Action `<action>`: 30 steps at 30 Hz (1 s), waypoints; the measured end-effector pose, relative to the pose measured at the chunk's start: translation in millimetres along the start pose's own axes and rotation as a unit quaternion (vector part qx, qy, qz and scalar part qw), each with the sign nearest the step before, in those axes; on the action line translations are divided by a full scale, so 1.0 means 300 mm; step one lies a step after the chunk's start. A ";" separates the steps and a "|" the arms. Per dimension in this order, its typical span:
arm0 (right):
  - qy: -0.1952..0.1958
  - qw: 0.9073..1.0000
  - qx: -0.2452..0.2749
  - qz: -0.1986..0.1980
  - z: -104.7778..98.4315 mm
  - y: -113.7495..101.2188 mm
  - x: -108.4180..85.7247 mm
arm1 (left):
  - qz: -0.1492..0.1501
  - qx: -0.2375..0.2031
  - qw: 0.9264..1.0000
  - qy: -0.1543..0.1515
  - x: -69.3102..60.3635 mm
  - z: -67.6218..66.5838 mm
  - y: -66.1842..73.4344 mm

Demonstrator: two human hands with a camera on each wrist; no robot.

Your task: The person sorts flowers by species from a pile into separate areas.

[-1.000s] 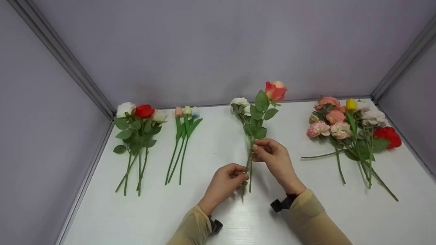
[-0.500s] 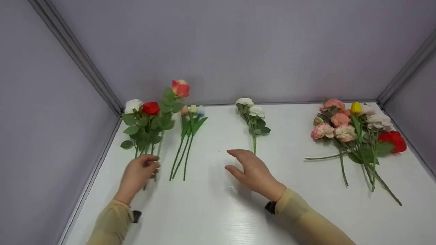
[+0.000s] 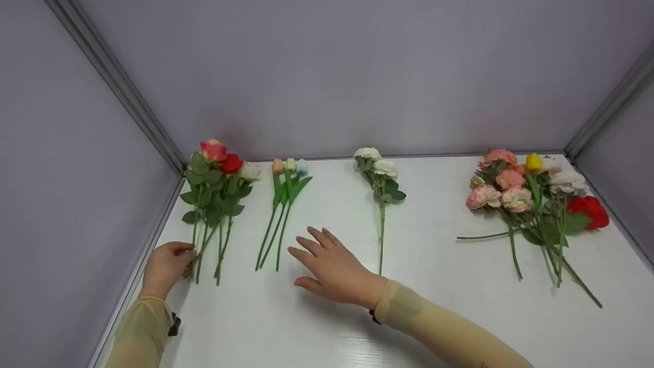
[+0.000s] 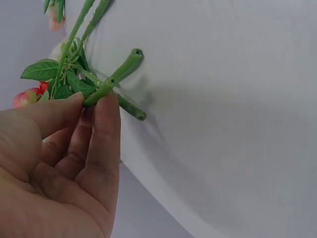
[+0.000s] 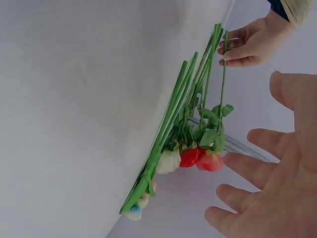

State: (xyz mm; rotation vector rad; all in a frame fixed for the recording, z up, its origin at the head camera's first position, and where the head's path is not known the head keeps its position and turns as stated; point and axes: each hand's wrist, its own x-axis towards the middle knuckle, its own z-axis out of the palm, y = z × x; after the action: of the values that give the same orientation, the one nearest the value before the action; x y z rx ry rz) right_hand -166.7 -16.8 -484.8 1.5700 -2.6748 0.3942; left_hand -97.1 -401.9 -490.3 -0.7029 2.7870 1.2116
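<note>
At the left of the head view, my left hand [image 3: 166,268] pinches the stem of a coral-pink rose [image 3: 213,152] between thumb and fingertips. The rose is over a bunch with a red rose [image 3: 232,164] and a white rose [image 3: 250,172]. In the left wrist view, the held stem's cut end [image 4: 113,81] pokes out past the fingertips, with other stem ends beside it. My right hand [image 3: 334,266] is spread above the table, fingers straight, holding nothing. It is nearest to three tulips [image 3: 284,199] with pale heads and the stem of white flowers [image 3: 382,168].
On the right lies a heap of pink flowers [image 3: 503,179], a yellow tulip [image 3: 533,162] and a red flower [image 3: 590,212], their stems crossing. Grey panels [image 3: 327,76] wall the white table [image 3: 265,322] at the back and both sides.
My left hand has carried the coral-pink rose from the middle to the left bunch, where it now covers a white rose. My right hand let go, moved left and spread its fingers.
</note>
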 end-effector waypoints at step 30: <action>0.068 0.978 0.027 0.195 -0.071 0.419 -0.210 | 0.321 0.225 0.920 0.017 -0.107 0.345 0.416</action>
State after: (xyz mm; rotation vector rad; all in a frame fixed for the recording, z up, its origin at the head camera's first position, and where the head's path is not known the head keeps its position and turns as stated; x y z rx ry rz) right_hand -246.1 100.3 -499.3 0.9740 -2.8740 0.5610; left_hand -135.7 -242.5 -470.3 0.2510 3.2485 0.5181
